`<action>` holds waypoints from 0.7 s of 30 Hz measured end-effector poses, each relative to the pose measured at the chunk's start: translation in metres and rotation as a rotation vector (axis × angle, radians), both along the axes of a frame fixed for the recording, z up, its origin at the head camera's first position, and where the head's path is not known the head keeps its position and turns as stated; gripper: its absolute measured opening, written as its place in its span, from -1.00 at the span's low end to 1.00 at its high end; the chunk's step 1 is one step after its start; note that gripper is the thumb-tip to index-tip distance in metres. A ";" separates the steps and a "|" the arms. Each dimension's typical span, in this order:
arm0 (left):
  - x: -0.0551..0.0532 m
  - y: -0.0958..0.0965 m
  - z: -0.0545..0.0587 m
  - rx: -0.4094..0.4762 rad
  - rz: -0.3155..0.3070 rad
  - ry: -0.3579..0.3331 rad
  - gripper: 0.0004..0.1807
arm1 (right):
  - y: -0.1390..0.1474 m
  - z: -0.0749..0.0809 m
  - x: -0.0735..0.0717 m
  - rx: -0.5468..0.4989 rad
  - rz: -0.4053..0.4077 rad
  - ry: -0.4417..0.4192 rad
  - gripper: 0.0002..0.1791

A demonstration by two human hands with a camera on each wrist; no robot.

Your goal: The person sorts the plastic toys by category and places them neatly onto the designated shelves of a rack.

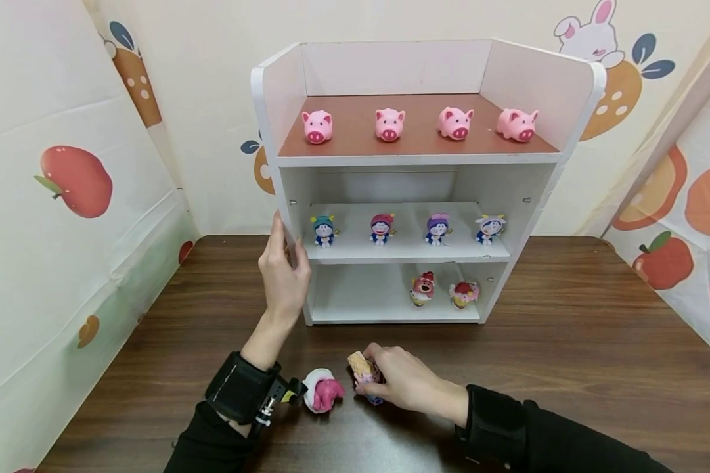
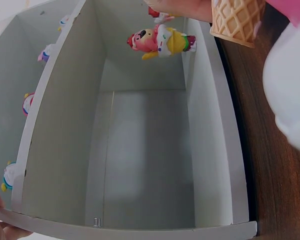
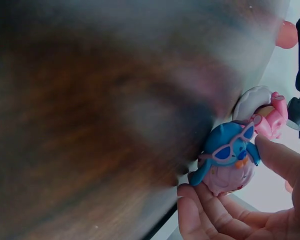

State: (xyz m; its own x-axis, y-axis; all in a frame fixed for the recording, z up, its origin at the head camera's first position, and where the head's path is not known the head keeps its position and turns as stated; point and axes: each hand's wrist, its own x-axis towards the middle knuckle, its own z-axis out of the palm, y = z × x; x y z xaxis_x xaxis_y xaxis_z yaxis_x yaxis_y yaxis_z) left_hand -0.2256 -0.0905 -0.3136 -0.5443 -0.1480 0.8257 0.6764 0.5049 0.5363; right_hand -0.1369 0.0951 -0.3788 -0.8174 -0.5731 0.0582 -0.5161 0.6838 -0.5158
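Observation:
My left hand (image 1: 285, 276) is at the left side panel of a white shelf unit (image 1: 511, 177), thumb on the inner side and fingers along the outside. Low over the tabletop, my right hand (image 1: 408, 378) pinches an ice-cream-cone figurine (image 1: 363, 366) between thumb and fingers. Its waffle cone points toward the shelf; the right wrist view shows a blue character (image 3: 230, 145) with pink-rimmed glasses on top. A pink and white figurine (image 1: 325, 391) lies on the table left of the right hand, near the left wrist.
Pink pig figures (image 1: 389, 125) line the brown top shelf. Several small figures in coloured hats (image 1: 381, 228) stand on the middle shelf. Two ice-cream figurines, one a pink bear (image 1: 422, 289) and the other pink and red (image 1: 464, 294), occupy the bottom shelf's right side.

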 end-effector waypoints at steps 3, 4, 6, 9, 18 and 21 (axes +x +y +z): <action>0.000 0.000 0.000 -0.004 0.005 -0.001 -0.41 | 0.001 0.000 0.000 0.006 0.017 0.008 -0.63; 0.000 0.000 0.000 0.001 0.002 -0.001 -0.41 | 0.002 0.000 0.000 0.010 0.021 0.009 -0.65; 0.000 0.000 0.000 0.003 0.002 -0.004 -0.41 | 0.006 0.001 0.000 0.013 0.032 0.019 -0.67; 0.000 0.000 0.000 0.002 0.006 -0.004 -0.41 | 0.013 0.003 0.000 0.026 0.039 0.043 -0.69; 0.000 -0.001 0.000 -0.006 0.016 -0.005 -0.42 | 0.038 0.008 -0.002 0.071 0.015 0.107 -0.66; 0.000 0.000 0.000 -0.001 0.009 -0.005 -0.41 | 0.046 0.011 -0.003 0.104 0.001 0.094 -0.65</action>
State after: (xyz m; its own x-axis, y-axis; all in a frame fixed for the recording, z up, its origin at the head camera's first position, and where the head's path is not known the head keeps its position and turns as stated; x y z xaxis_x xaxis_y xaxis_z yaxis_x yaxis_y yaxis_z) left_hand -0.2257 -0.0909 -0.3141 -0.5473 -0.1521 0.8230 0.6688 0.5116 0.5394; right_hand -0.1404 0.1407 -0.3682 -0.8103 -0.5811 0.0750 -0.5599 0.7302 -0.3914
